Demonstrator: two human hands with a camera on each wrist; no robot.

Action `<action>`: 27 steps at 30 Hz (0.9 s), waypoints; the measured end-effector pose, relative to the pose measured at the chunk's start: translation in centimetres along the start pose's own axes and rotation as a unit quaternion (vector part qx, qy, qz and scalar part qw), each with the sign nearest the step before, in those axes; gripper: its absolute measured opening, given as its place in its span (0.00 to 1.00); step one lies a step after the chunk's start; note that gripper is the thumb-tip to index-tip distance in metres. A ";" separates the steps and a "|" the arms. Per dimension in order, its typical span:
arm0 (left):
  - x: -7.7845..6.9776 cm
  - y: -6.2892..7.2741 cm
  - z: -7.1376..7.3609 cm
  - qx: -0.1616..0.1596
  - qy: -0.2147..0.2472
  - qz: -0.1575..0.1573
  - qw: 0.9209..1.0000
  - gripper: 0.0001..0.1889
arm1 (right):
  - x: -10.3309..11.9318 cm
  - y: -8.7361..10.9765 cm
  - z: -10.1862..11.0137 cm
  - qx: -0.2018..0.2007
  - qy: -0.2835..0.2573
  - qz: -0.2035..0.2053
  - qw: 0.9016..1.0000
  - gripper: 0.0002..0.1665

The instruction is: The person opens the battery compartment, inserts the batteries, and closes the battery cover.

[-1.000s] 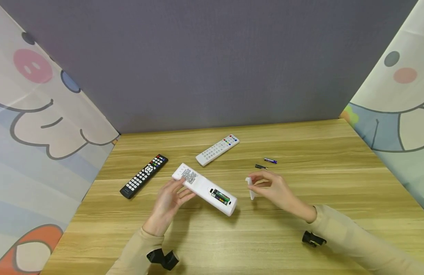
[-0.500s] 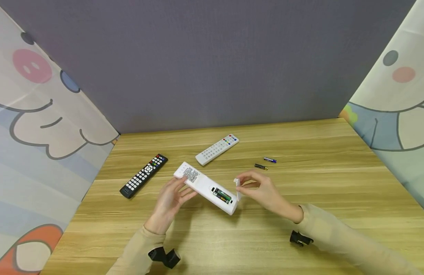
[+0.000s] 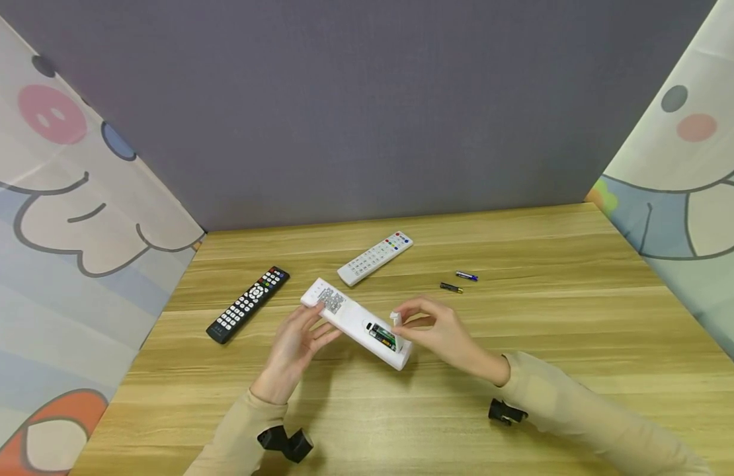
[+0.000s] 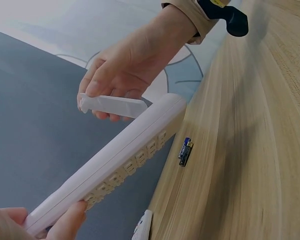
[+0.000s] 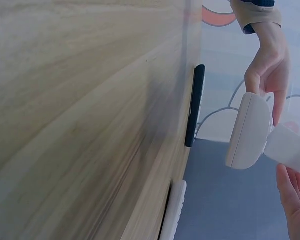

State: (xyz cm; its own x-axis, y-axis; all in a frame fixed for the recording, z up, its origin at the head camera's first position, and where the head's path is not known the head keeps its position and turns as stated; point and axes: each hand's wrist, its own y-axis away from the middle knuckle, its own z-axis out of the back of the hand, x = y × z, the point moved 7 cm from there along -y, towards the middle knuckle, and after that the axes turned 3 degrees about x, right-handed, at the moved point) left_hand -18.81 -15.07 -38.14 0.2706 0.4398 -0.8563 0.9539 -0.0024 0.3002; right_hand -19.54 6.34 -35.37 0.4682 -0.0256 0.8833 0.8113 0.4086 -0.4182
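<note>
My left hand (image 3: 295, 347) grips a white remote control (image 3: 349, 316) by its far left end, back side up, raised over the table. Two batteries (image 3: 383, 336) lie inside its uncovered compartment. Between thumb and fingers my right hand (image 3: 435, 327) pinches the white battery cover (image 3: 397, 330), which stands tilted up at the near end of the compartment. In the left wrist view the lower end of the cover (image 4: 115, 106) meets the remote's end, and the button side faces down. The right wrist view shows the cover (image 5: 290, 147) against the remote's back (image 5: 249, 131).
A black remote (image 3: 248, 305) lies at the left of the wooden table (image 3: 551, 284). Behind the held remote lies another white remote (image 3: 375, 258), buttons up. Two loose batteries, one blue (image 3: 467, 276) and one black (image 3: 451, 287), lie beyond the right hand. A grey panel (image 3: 391, 112) stands at the back.
My right hand has moved left with the battery cover, from apart from the remote to its compartment's near end. The left hand and its remote have hardly moved.
</note>
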 end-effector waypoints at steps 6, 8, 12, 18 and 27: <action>0.0 -0.1 0.0 -0.004 0.001 0.002 1.000 0.18 | 0.0 -0.1 -0.3 0.009 0.004 0.004 1.000 0.16; 0.0 -0.1 0.0 -0.005 0.001 0.003 1.000 0.18 | 0.0 -0.1 -0.3 0.012 0.003 0.002 1.000 0.16; 0.0 -0.1 0.0 -0.006 -0.002 0.002 1.000 0.19 | 0.1 -0.1 -0.4 0.012 0.010 0.003 1.000 0.15; -0.1 0.0 -0.1 -0.008 -0.003 0.000 1.000 0.19 | 0.3 -0.1 -0.5 0.011 0.026 0.015 1.000 0.15; -0.1 0.0 -0.1 -0.010 -0.003 0.000 1.000 0.18 | 2.0 -0.3 -1.1 0.028 0.082 0.044 0.995 0.14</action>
State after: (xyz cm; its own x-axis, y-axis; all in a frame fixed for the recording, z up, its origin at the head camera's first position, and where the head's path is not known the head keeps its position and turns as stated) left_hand -18.83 -15.02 -38.02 0.2722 0.4346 -0.8585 0.9510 0.0147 0.3089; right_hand -18.50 5.16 -33.74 0.5915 -0.1336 0.7952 0.7454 0.4665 -0.4761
